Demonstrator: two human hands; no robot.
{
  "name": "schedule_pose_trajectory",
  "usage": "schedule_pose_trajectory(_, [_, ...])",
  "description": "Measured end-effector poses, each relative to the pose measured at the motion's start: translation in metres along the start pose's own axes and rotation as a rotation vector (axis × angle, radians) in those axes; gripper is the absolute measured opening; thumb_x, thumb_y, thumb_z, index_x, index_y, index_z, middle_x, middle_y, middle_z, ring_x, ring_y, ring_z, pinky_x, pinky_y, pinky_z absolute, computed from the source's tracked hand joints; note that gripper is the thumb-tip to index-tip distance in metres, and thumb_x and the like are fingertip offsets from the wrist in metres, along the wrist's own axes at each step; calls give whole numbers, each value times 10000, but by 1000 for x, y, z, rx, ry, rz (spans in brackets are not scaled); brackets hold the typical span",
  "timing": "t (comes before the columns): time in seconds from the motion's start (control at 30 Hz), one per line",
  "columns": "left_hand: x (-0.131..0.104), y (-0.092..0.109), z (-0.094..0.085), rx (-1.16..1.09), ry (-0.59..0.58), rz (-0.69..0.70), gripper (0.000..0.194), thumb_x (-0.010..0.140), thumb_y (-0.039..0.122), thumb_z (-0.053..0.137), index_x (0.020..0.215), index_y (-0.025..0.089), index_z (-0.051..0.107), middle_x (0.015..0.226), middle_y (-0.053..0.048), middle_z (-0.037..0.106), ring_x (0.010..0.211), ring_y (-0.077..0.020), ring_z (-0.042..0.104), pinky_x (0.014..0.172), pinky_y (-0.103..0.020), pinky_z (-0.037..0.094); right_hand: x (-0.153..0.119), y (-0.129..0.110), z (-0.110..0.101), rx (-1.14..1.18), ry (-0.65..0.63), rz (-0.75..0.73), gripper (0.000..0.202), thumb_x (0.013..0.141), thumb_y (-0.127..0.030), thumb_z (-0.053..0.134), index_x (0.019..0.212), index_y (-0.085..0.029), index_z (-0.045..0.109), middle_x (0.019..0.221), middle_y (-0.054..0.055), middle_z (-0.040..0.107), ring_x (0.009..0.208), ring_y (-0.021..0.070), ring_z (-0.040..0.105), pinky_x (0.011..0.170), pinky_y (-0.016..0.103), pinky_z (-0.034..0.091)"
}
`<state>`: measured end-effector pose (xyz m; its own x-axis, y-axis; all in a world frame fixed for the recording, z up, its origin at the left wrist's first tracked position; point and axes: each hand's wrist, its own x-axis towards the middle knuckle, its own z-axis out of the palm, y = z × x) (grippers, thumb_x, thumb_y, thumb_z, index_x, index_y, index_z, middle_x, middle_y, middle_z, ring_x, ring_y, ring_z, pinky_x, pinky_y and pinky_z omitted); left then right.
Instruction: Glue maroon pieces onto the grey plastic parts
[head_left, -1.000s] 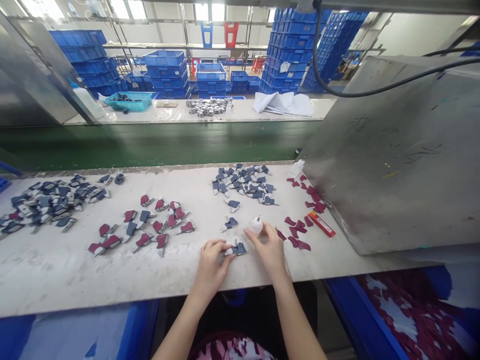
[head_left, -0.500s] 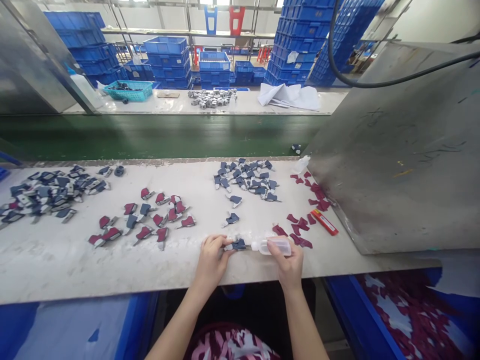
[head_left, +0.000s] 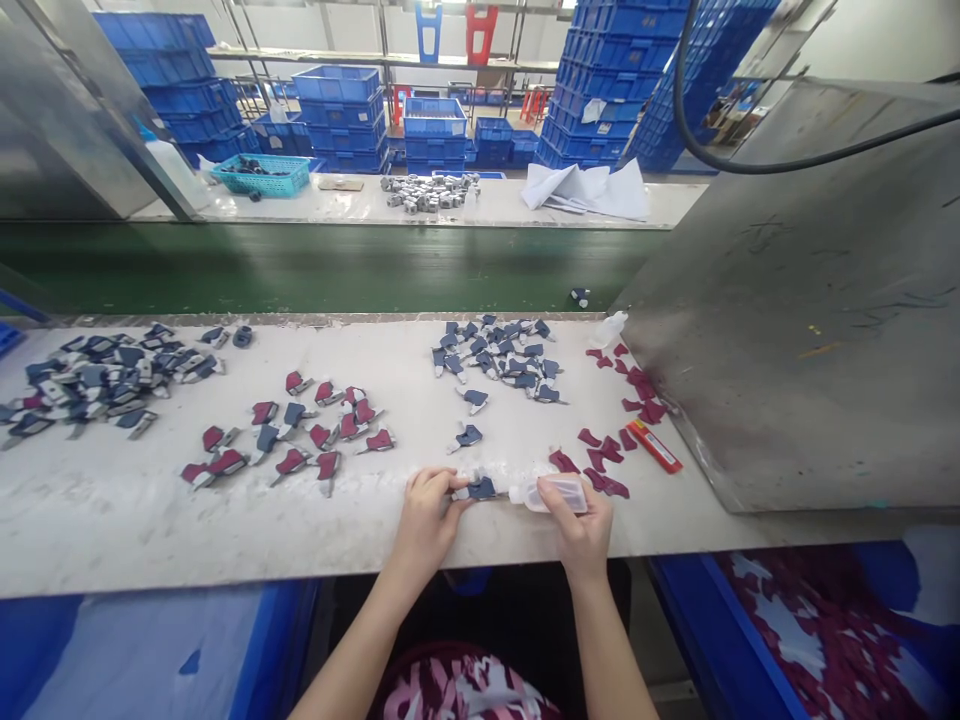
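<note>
Near the table's front edge, my left hand pinches the left end of a navy and grey piece. My right hand is closed around a clear squeeze bottle, which lies sideways with its nozzle pointing left at that piece. Two loose navy pieces lie just beyond, below a pile of navy pieces. Flat dark red pieces are scattered beyond my right hand. Red-topped pieces, with a few navy ones among them, lie to the left.
A larger pile of navy and grey pieces covers the far left. An orange-red packet lies beside a metal panel on the right. Behind the table runs a green belt. A blue bin stands at lower right.
The bottle's nozzle has shifted slightly right, away from the held piece's tip. A small navy piece on the green belt has moved left. The view has shifted a little.
</note>
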<state>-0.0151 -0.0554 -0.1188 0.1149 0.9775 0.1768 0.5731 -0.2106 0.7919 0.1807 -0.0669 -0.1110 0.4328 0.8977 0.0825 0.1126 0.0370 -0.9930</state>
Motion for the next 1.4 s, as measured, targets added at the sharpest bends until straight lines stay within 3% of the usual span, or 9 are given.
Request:
schedule_pose_trajectory(0.27, [0, 2, -2, -9, 8, -5, 105, 817, 143, 675, 886, 221, 665, 963, -63, 730, 1027, -274, 682, 928, -459, 506, 4, 11, 1, 112, 51, -38, 309, 744, -460, 742, 740, -160, 667, 615, 13, 604, 519, 147, 549, 456, 255, 418])
schedule_pose_trajectory(0.4, [0, 1, -1, -10, 18, 6, 99, 816, 153, 678, 881, 225, 663, 954, -63, 733, 1009, -276, 687, 919, -468, 511, 17, 13, 0, 159, 78, -56, 331, 731, -459, 760, 847, -180, 625, 740, 39, 670, 664, 202, 663, 598, 321, 537])
schedule_pose_trajectory(0.53, [0, 1, 0, -8, 13, 12, 62, 835, 187, 673, 886, 222, 663, 973, -74, 733, 1001, -281, 688, 922, -488, 503, 29, 5, 15, -69, -11, -91, 458, 669, -441, 828, 1012, -195, 649, 878, 72, 736, 834, 244, 699, 779, 387, 565])
schedule_pose_trajectory(0.7, [1, -1, -2, 7, 9, 25, 51, 846, 248, 666, 889, 223, 679, 979, -88, 731, 993, -295, 692, 923, -507, 503, 33, 0, 33, -284, -106, -160, 519, 722, -509, 781, 1130, -200, 696, 1023, 109, 753, 822, 238, 703, 784, 392, 580])
schedule_pose_trajectory(0.83, [2, -2, -1, 9, 14, 19, 64, 859, 260, 640, 886, 224, 685, 986, -94, 733, 1013, -304, 686, 923, -514, 506, 32, 5, 7, -514, 43, -370, 576, 775, -612, 715, 1169, -192, 698, 1064, 128, 721, 994, 290, 608, 878, 455, 520])
schedule_pose_trajectory(0.93, [3, -1, -1, 5, 21, 14, 66, 857, 253, 632, 890, 230, 684, 968, -85, 737, 1010, -305, 688, 924, -517, 505, 34, 12, -22, -713, 206, -394, 572, 835, -673, 606, 1089, -178, 736, 962, 149, 693, 947, 315, 525, 843, 487, 473])
schedule_pose_trajectory(1.03, [3, 1, -1, -8, 25, -3, 71, 849, 262, 642, 893, 228, 687, 978, -88, 738, 1003, -303, 688, 923, -514, 507, 35, 19, -37, -809, 154, -386, 578, 875, -697, 511, 958, -183, 763, 888, 157, 662, 880, 312, 479, 777, 477, 452])
schedule_pose_trajectory(1.2, [0, 5, -3, -101, 27, -45, 81, 853, 272, 637, 893, 220, 684, 994, -92, 738, 1046, -298, 680, 934, -495, 516, 31, 22, -36, -782, 63, -408, 539, 977, -599, 382, 909, -206, 745, 869, 138, 657, 840, 288, 499, 751, 446, 452])
schedule_pose_trajectory(1.4, [-6, 16, -7, -301, 11, -171, 124, 872, 310, 628, 932, 209, 668, 1031, -97, 772, 989, -266, 727, 883, -415, 562, 16, -2, -37, -597, 90, -349, 456, 1003, -531, 389, 898, -201, 686, 836, 98, 687, 779, 245, 609, 718, 384, 504])
